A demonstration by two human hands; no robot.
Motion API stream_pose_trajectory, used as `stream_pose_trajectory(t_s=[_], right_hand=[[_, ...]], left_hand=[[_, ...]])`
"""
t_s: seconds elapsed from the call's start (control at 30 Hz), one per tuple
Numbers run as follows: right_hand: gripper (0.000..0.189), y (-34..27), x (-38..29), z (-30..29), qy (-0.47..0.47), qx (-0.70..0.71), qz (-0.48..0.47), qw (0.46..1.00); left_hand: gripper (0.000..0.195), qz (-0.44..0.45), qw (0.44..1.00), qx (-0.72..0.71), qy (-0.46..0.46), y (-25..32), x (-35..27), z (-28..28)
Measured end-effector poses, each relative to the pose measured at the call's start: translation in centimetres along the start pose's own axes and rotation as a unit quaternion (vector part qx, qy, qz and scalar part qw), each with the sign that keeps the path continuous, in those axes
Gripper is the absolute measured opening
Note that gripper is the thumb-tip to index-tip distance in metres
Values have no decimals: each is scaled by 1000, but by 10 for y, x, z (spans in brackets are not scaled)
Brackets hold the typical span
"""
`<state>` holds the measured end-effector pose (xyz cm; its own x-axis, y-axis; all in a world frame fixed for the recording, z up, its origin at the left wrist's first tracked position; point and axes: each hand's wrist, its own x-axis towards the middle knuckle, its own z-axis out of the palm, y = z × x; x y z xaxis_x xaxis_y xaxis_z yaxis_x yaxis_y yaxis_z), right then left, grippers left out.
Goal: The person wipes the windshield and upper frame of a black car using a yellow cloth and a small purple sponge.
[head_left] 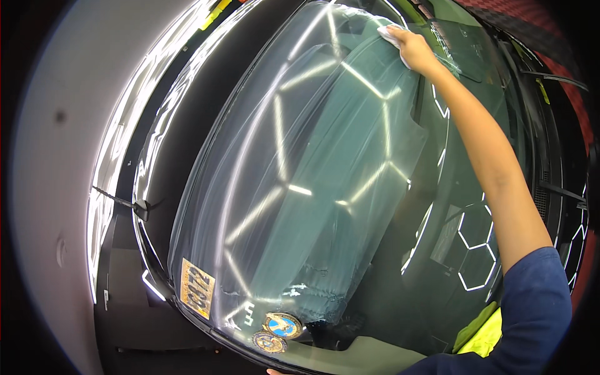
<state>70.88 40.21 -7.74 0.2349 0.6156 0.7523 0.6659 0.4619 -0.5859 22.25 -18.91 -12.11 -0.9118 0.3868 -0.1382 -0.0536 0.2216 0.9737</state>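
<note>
My right hand [415,52] presses a folded white cloth [390,35] against the far side of a car windshield [318,178]. The arm, in a dark blue sleeve, reaches up from the right across the glass. Whitish streaks and smears cover the half of the glass towards the roof. A ragged, wet-looking edge shows near the two round emblem stickers [282,325]. Of my left hand [273,371], only fingertips show at the bottom edge of the view, by the windshield's near border; the rest is hidden.
A yellow sticker with writing [198,288] sits at the glass's near corner. The black roof [206,89] bears a small antenna [142,209]. Wiper arms [562,191] lie at right. Bright yellow cloth-like material [485,335] shows beside my sleeve. Hexagonal lights reflect in the glass.
</note>
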Motion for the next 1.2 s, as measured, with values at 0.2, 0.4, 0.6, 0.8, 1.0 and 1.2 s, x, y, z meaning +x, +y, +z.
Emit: stream_pose_trajectory(t_s=[0.2, 0.4, 0.6, 0.8, 1.0, 1.2], right_hand=[[27, -251, -155, 16, -114, 306, 132, 936], [42, -358, -279, -30, -218, 178, -188, 941], [51, -167, -132, 9, -97, 127, -209, 965], [32, -17, 5, -21, -88, -11, 49, 995], [42, -183, -92, 40, -44, 21, -126, 991], [45, -453, -294, 18, -253, 159, -245, 922]], left_hand=[[78, -16, 999, -38, 26, 18, -10, 3], [78, -85, 995, -41, 45, 45, -33, 51], [78, -64, 995, -51, 52, 29, -24, 38], [77, -52, 994, -95, 29, 1, 1, 4], [80, -39, 992, -119, -22, -3, 5, -11], [77, -37, 994, -99, -24, 0, 1, 2]])
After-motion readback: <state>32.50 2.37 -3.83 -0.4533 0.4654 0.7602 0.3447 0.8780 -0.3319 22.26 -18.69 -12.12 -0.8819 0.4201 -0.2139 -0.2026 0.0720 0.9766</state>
